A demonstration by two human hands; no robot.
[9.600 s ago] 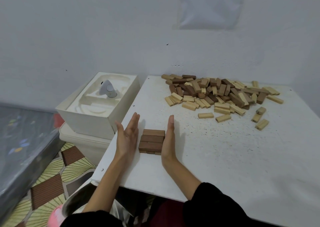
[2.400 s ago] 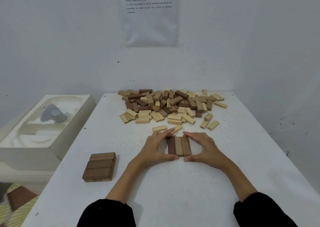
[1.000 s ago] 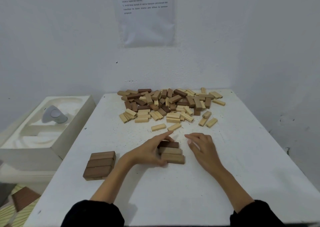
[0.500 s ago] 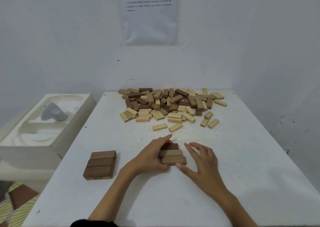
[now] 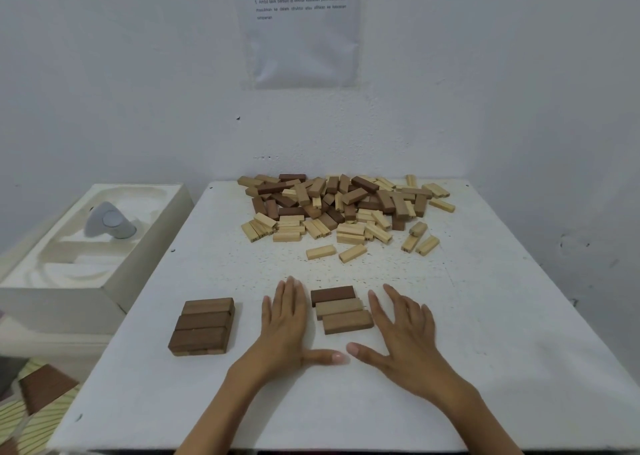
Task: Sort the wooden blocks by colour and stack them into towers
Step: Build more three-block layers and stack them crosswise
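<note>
The left hand (image 5: pixel 284 326) and right hand (image 5: pixel 405 336) are laid flat on the white worktop (image 5: pixel 485 350), fingers spread and straight, with nothing gripped. A row of three brown wooden blocks (image 5: pixel 341 309) is flanked closely between them, presumably for squaring. To the left, a low stack of dark brown blocks (image 5: pixel 202 326) is set apart by colour. Farther off lies the unsorted heap of pale and brown blocks (image 5: pixel 346 208). Beside the worktop, a grey rounded object (image 5: pixel 109 220) is held in a white moulded tray (image 5: pixel 138 186).

Left hand (image 5: pixel 284 330), right hand (image 5: pixel 405 336) released block row (image 5: pixel 341 309).
</note>
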